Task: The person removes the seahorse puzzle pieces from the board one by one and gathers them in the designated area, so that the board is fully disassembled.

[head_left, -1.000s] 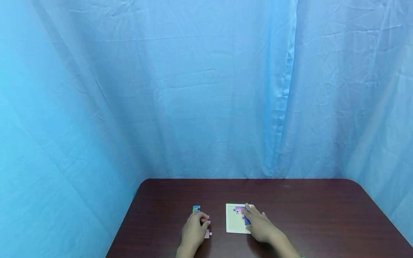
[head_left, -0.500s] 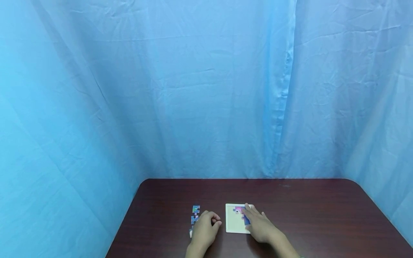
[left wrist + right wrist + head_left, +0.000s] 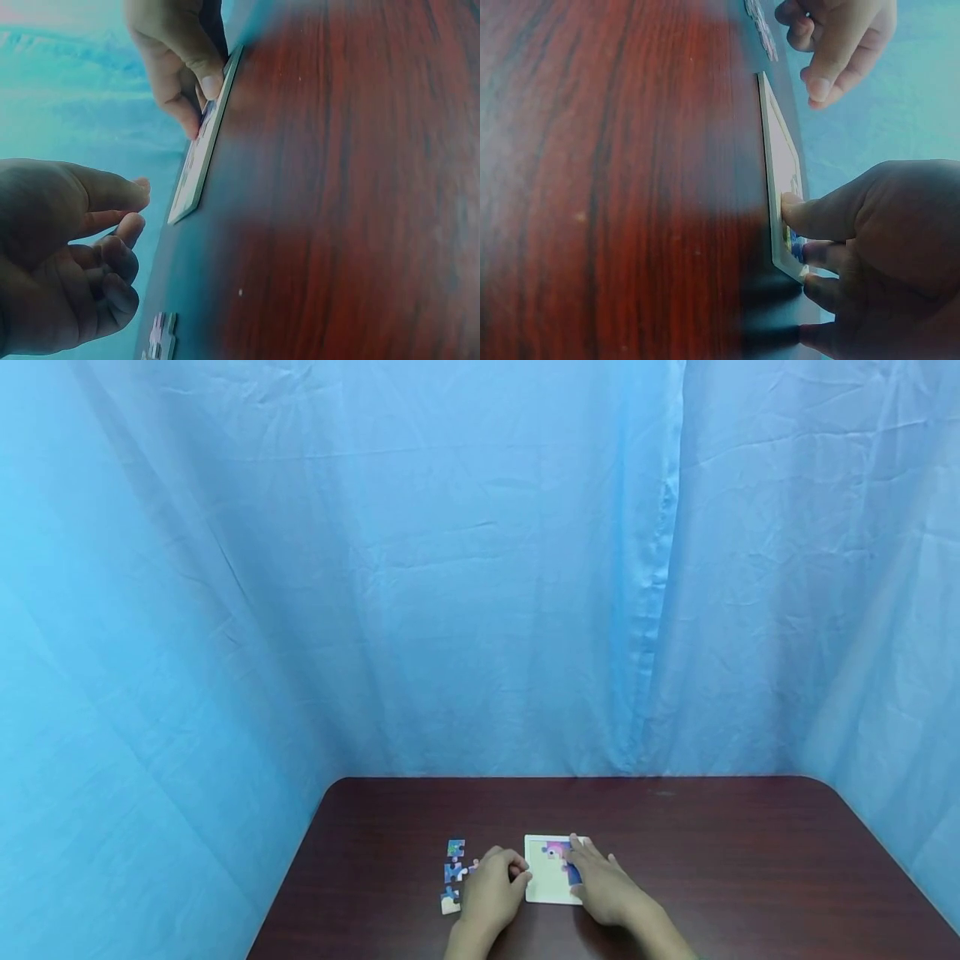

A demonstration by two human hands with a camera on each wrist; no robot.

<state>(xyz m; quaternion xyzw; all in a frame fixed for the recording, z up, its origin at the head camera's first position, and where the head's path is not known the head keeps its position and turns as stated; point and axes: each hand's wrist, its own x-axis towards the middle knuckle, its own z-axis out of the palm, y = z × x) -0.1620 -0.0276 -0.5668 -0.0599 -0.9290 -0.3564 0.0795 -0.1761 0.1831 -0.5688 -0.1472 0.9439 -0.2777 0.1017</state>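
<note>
Currently the right hand lies across the right side of the tray, its fingers spread fairly straight, resting on the rim and the pieces set inside. Those pieces, pink and blue, sit toward the tray's far right, leaving pale base showing at its left. Just beside the tray's left edge is the left hand, thumb and forefinger tips narrowed close together; whether a piece is pinched between them, I cannot tell. Farther left of the tray, loose pieces lie in a rough column on the worktop, another partly hidden by the left hand. Beyond the tray, past the worktop, hangs a blue curtain.
</note>
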